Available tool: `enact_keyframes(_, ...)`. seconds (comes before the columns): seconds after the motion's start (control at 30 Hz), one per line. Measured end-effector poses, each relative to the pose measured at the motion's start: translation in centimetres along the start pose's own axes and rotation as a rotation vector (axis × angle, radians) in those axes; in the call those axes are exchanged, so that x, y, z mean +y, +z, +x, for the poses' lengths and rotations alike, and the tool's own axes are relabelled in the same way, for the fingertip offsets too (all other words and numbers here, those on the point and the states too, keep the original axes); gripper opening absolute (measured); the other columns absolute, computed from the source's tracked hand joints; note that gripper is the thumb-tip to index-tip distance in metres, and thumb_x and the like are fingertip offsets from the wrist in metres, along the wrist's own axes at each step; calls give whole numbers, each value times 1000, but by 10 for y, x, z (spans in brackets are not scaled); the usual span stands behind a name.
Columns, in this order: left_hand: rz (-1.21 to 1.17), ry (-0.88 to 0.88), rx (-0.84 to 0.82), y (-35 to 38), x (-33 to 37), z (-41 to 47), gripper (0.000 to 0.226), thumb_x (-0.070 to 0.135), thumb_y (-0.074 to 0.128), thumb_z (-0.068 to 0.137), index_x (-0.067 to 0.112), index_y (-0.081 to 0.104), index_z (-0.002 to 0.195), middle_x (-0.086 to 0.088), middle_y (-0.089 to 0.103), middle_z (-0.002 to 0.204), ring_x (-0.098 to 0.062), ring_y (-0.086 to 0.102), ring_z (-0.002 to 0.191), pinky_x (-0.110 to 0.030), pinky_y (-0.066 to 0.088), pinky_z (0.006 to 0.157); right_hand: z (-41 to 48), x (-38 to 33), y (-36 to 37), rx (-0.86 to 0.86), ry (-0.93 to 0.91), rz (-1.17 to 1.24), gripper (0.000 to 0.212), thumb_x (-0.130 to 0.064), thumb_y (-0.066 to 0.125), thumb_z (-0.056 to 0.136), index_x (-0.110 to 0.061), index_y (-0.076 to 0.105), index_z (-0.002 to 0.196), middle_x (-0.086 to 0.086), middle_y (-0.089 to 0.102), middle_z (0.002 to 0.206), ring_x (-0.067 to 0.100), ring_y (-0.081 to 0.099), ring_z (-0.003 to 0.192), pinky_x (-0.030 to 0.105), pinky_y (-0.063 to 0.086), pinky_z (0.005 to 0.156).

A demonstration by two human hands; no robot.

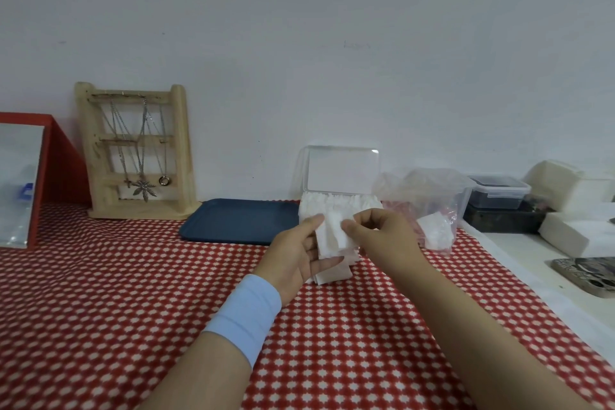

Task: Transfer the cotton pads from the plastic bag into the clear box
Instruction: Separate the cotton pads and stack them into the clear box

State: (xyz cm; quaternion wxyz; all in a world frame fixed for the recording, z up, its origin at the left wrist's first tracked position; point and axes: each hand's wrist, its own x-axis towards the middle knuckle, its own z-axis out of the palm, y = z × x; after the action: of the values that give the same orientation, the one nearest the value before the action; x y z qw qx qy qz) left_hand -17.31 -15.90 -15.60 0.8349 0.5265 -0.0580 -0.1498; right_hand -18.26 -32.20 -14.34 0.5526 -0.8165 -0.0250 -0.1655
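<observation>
My left hand (293, 253) holds a small stack of white square cotton pads (332, 240) above the red patterned tablecloth, thumb on top and fingers beneath. My right hand (382, 233) pinches the top pad of that stack at its right edge. Just behind the hands stands the clear box (342, 173) with its lid raised upright; a row of white pads fills it. To its right sits the crumpled clear plastic bag (429, 200) with a few pads (436, 230) still inside.
A dark blue tray (239, 220) lies left of the box. A wooden jewellery stand (136, 150) with necklaces and a red-framed mirror (30, 176) stand at the back left. Lidded containers (499, 193), white foam blocks (572, 206) and a phone (589, 276) crowd the right side.
</observation>
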Motion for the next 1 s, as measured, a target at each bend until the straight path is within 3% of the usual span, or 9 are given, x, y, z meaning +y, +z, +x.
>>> enact_keyframes(0.1, 107, 37, 21, -1, 0, 0, 32, 13, 68, 95, 2, 66, 125, -13, 77, 111, -25, 75, 103, -31, 62, 83, 0, -2, -2, -40, 60, 49, 13, -27, 73, 90, -16, 72, 96, -2, 76, 82, 14, 70, 66, 29, 59, 64)
enact_keyframes(0.17, 174, 37, 46, -3, -1, 1, 32, 6, 68, 94, 1, 66, 125, -14, 77, 110, -25, 75, 101, -30, 63, 82, -1, -4, -5, -121, 170, 129, 13, -25, 74, 90, -18, 75, 101, 0, 78, 86, 14, 67, 65, 23, 53, 57)
enact_keyframes(0.3, 96, -10, 41, -2, 0, 0, 26, 14, 58, 101, 0, 65, 122, -17, 76, 109, -27, 75, 100, -34, 64, 79, -2, -5, -13, -139, 279, 180, 15, -22, 78, 87, -7, 76, 86, -1, 72, 71, 10, 61, 58, 25, 50, 57)
enact_keyframes(0.47, 83, 11, 128, -3, 0, 1, 23, 17, 59, 102, 1, 67, 116, -15, 78, 105, -26, 77, 94, -34, 64, 73, -1, -9, -20, -74, 198, 181, 22, -23, 78, 86, -8, 66, 77, -4, 62, 58, 4, 53, 46, 18, 42, 46)
enact_keyframes(0.6, 110, 18, 113, -4, 2, -1, 24, 17, 59, 102, 2, 69, 117, -14, 78, 106, -25, 76, 97, -32, 63, 73, -3, -16, -19, -166, 123, 144, 24, -26, 80, 84, -5, 69, 79, -3, 59, 57, 5, 51, 45, 17, 42, 45)
enact_keyframes(0.67, 118, 19, 67, -1, 2, -2, 25, 17, 58, 102, 2, 70, 118, -16, 77, 107, -27, 76, 99, -32, 63, 76, -5, -16, -11, -152, 101, 67, 24, -25, 81, 84, -2, 72, 81, -2, 65, 61, 5, 56, 49, 16, 48, 50)
enact_keyframes(0.83, 116, 8, 28, 2, 3, -3, 32, 25, 56, 103, 0, 67, 120, -18, 76, 108, -30, 75, 100, -35, 63, 79, 0, -5, -2, -45, 54, -103, 15, -28, 83, 81, -15, 76, 81, -4, 76, 79, 12, 73, 76, 28, 61, 75)
enact_keyframes(0.9, 141, 19, 26, 0, 5, -3, 32, 27, 62, 100, 1, 69, 118, -18, 76, 111, -29, 75, 102, -36, 63, 82, 0, -4, 0, -38, 49, -106, 18, -33, 82, 81, -18, 73, 88, -4, 74, 81, 12, 72, 77, 32, 61, 77)
enact_keyframes(1.0, 283, 75, 26, -7, 8, -4, 23, 9, 67, 95, 3, 71, 117, -11, 78, 108, -23, 75, 100, -31, 62, 81, 0, -5, 2, -77, 106, -18, 29, -37, 79, 84, -24, 67, 108, -7, 73, 95, 8, 70, 76, 26, 58, 69)
